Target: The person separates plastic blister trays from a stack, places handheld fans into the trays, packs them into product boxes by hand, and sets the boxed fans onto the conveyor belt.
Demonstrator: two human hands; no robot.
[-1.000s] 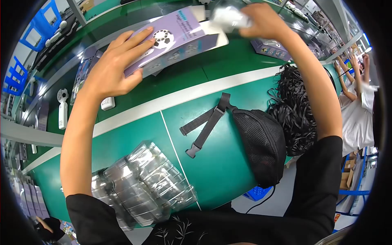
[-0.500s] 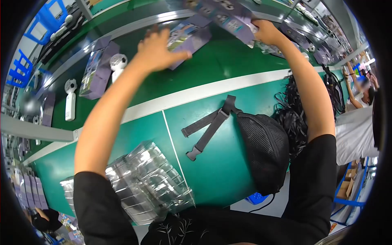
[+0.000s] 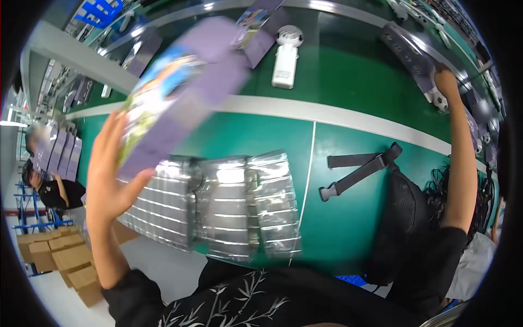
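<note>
Tilted and smeared by motion, a purple printed box is in my left hand, gripped between thumb and fingers over the near side of the bench. My right hand reaches far right, at the near end of another purple box. Just below that hand is a white handheld fan with a football-patterned head. The right fingers are mostly hidden, so their grip is unclear. A second white football-headed fan lies on the dark green belt, beside an upright purple box.
Clear plastic trays are stacked on the green bench before me. A black mesh bag with a buckled strap lies right. A grey post stands at left. Cardboard boxes and a co-worker are at far left.
My view has turned left. My left hand has taken a purple box and brought it left and nearer. My right hand has gone farther right; the box it held has left the upper middle.
</note>
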